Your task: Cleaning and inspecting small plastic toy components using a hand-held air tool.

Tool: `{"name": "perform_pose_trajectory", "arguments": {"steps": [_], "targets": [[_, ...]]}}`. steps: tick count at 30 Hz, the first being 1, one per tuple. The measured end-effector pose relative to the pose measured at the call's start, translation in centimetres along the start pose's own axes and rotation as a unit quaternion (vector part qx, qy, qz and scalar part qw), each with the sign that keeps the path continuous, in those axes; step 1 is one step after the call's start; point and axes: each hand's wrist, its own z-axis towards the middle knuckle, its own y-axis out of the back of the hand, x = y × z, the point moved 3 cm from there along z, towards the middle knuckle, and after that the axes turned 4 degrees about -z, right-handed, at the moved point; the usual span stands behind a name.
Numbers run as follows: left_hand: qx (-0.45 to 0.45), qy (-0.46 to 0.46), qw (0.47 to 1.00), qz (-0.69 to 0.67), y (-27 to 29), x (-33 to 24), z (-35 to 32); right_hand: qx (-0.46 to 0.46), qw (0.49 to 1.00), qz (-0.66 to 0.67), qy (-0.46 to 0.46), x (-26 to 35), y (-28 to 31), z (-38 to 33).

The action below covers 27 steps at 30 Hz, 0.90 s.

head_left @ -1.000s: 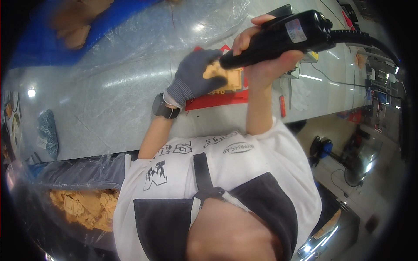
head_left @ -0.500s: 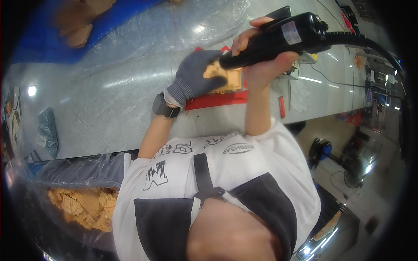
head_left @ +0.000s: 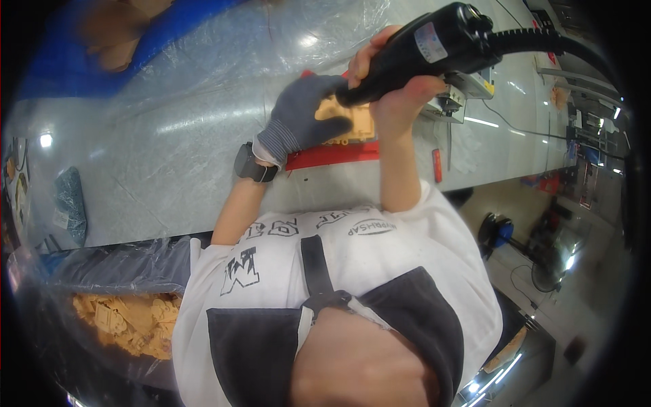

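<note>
My left hand [head_left: 295, 125] wears a grey knit glove and a dark wristwatch. It presses a flat tan plastic part [head_left: 347, 121] down onto a red fixture [head_left: 332, 154] on the table. My bare right hand [head_left: 401, 95] grips a black handheld power tool [head_left: 434, 44] with a thick black cable [head_left: 542, 42]. The tool's tip rests against the tan part, right beside my gloved fingers.
The grey table [head_left: 169, 136] is partly covered with clear plastic film [head_left: 224, 47]. A small boxy device [head_left: 464, 91] stands beyond the tool. A plastic-lined bin of several tan parts [head_left: 129, 319] sits at my lower left. A blue tray [head_left: 102, 41] lies far left.
</note>
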Motion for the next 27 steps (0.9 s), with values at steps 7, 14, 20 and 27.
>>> {"name": "perform_pose_trajectory", "arguments": {"steps": [7, 14, 20, 27], "targets": [[0.002, -0.009, 1.000, 0.019, 0.0, 0.3, 0.2, -0.003, 0.998, 0.058, -0.012, -0.4, 0.7, -0.4], [-0.160, -0.035, 0.975, 0.149, 0.4, -0.7, -1.2, -0.193, 0.952, 0.239, -0.007, -0.3, 5.7, -1.1], [0.050, 0.162, 0.972, 0.160, -0.3, -1.6, -1.6, -0.314, 0.935, 0.152, 0.063, 3.6, 12.6, -5.2], [0.058, -0.391, 0.678, -0.620, 11.9, -10.8, -9.2, -0.309, 0.934, 0.159, 0.083, 5.8, 13.7, -5.1]]}}
